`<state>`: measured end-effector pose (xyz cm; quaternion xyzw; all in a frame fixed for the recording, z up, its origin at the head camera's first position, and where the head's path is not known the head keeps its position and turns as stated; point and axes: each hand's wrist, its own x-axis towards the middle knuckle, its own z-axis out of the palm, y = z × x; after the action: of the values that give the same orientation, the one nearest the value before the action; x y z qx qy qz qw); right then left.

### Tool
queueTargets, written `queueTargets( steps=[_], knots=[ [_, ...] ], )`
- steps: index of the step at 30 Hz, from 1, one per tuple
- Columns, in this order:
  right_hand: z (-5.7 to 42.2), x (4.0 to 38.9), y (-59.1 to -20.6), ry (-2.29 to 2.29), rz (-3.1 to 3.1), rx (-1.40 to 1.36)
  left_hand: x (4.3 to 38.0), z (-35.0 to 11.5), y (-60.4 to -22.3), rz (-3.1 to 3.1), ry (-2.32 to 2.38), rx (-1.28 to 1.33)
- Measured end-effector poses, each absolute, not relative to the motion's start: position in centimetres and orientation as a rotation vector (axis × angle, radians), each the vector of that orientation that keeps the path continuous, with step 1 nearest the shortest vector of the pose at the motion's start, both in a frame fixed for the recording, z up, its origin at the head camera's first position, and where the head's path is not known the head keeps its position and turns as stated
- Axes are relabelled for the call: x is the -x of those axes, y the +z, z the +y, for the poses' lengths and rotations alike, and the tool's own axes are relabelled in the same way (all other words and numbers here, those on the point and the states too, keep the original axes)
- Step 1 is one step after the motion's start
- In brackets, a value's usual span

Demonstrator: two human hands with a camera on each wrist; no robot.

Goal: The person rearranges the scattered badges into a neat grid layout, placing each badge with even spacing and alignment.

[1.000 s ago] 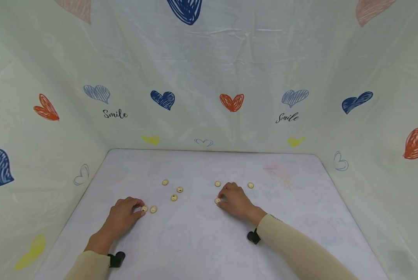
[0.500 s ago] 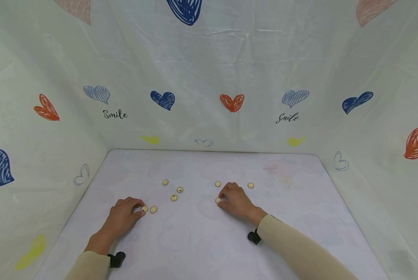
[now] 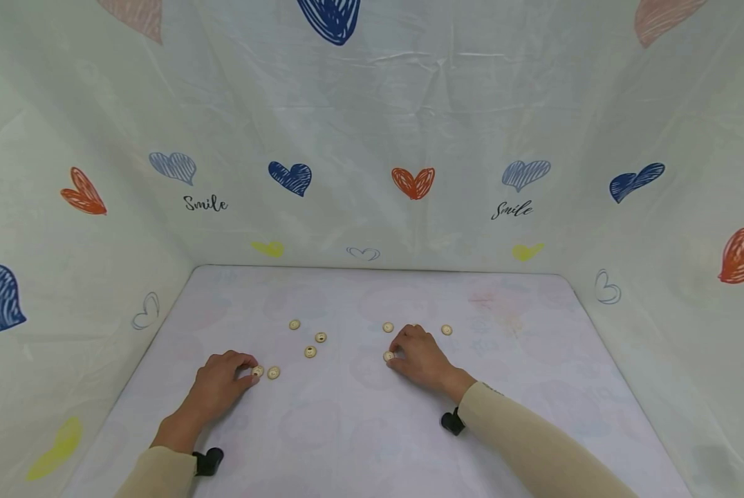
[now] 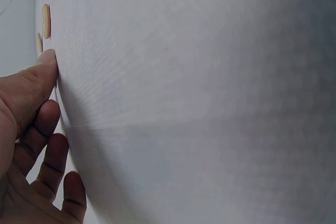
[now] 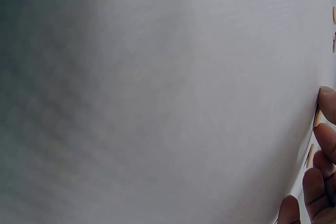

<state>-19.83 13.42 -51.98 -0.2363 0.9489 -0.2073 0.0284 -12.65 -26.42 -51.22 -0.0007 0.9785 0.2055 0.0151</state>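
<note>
Your left hand (image 3: 221,384) pinches 1 tan disc (image 3: 258,371) on the table (image 3: 328,436). Your right hand (image 3: 423,358) grips 1 matching disc (image 3: 388,356).

Behind the left hand (image 3: 218,384) and right hand (image 3: 422,358), the left sleeve (image 3: 160,474) and right sleeve (image 3: 534,443) are beige, the left camera (image 3: 209,462) and right camera (image 3: 452,422) black.

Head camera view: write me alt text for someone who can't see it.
A person's left hand pinches a small tan disc on a pale table, and their right hand pinches another disc. More discs lie nearby. Behind, a white sheet shows colored hearts and the word Smile.
</note>
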Motion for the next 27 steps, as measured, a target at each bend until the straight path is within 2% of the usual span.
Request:
queueTargets(
  steps=[11, 27],
  knots=[
    [13.5, 19.6, -51.9, -0.658, 2.924, 0.713, 12.6, -26.5, -51.2, 3.050, 0.643, -0.007],
    [17.1, 20.6, -51.0, -0.929, 3.038, 0.448, 12.7, -26.5, -51.4, 3.044, 0.650, 0.007]
  ],
)
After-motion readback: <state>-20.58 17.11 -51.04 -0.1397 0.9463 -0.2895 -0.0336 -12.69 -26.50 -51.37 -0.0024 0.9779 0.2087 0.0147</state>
